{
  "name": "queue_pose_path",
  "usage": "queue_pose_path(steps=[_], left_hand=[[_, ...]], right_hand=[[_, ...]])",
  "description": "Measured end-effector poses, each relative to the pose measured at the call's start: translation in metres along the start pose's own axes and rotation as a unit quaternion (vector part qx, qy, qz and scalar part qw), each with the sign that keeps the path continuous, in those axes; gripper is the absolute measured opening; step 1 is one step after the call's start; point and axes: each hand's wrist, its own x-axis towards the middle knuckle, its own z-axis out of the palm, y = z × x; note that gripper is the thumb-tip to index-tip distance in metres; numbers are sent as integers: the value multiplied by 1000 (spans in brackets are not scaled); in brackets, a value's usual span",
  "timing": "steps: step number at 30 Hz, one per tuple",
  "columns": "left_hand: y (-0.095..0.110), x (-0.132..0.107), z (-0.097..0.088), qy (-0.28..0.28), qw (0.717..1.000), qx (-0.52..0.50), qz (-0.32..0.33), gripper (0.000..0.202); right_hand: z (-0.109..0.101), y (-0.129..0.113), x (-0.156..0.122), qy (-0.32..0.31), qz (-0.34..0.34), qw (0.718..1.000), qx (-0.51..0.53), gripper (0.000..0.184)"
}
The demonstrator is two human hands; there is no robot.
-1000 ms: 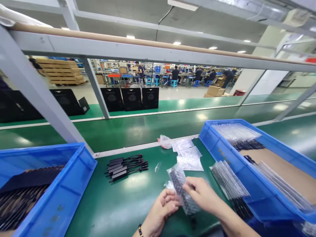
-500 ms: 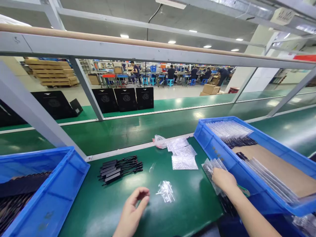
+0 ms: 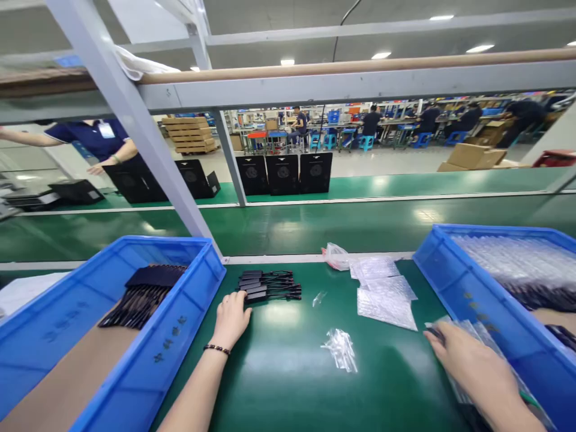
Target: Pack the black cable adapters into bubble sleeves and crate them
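My left hand [image 3: 231, 317] reaches forward on the green table [image 3: 288, 384], its fingertips touching the near end of a small pile of black cabled parts [image 3: 269, 285]; the fingers curl down and what they grip, if anything, is hidden. My right hand [image 3: 459, 354] lies flat, fingers stretched, on a stack of bagged parts [image 3: 483, 345] beside the right blue bin [image 3: 454, 285]. A crumpled clear bag [image 3: 341, 349] lies between my hands.
A left blue bin [image 3: 175, 324] holds black parts on cardboard. Bubble-wrap bags [image 3: 384, 288] and a small pinkish bag [image 3: 335, 257] lie at the table's back. A grey frame post [image 3: 135, 126] rises ahead. Beyond the conveyor, a person's arms [image 3: 103, 162] handle black boxes.
The view has swung left. My left hand has moved forward from the near table to the black cabled parts. My right hand stays on the bagged stack by the right bin.
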Motion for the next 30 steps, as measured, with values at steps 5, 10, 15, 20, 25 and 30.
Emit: queue_pose_path(steps=[5, 10, 15, 20, 25, 30], left_hand=[[3, 0, 8, -13, 1000, -18, 0, 23], [4, -3, 6, -21, 998, -61, 6, 12], [6, -12, -8, -22, 988, -154, 21, 12], [18, -26, -39, -7, 939, -342, 38, 13], [58, -27, -58, 20, 780, -625, -7, 27], [116, -31, -34, -166, 636, -749, -84, 43]], right_hand=[[16, -80, 23, -30, -168, 985, 17, 17], [34, -166, 57, -102, -308, 945, 29, 30], [39, -180, 70, -114, -319, 940, 25, 22], [25, -148, 33, -105, -329, 938, 45, 23], [33, -132, -16, -167, -348, 922, 26, 32], [35, -131, -30, -219, -331, 917, 30, 51]])
